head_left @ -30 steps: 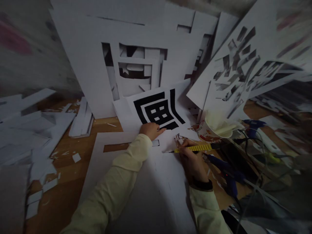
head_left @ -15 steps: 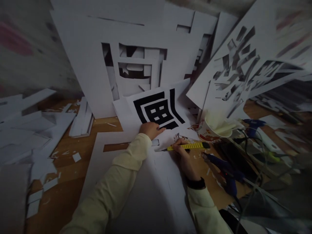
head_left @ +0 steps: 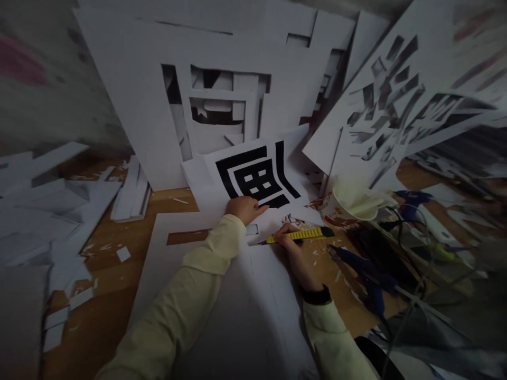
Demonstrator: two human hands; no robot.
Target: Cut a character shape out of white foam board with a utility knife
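Note:
A sheet of white paper [head_left: 198, 179] with bold black character strokes tilts up in the middle. My left hand [head_left: 246, 209] is closed at its lower part, thumb pointing right; the fingertips are partly hidden. Below it lies a white board [head_left: 174, 285] with a long cut-out slot [head_left: 188, 237], part of which my left forearm covers. My right hand [head_left: 291, 243] grips a yellow and black utility knife [head_left: 312, 233]. Its blade points left, with the tip at the white surface just below a small rectangular opening [head_left: 252, 229].
Large cut-out boards [head_left: 130, 105] lean at the back. White offcuts [head_left: 75, 211] are heaped on the left of the wooden table [head_left: 106, 295]. A paper cup [head_left: 336, 211] with white strips, a blue glue gun [head_left: 364, 274] and cables crowd the right side.
The knife and my right hand have shifted slightly left, the blade tip with them. My left hand stays at the paper. The whole view has moved a little.

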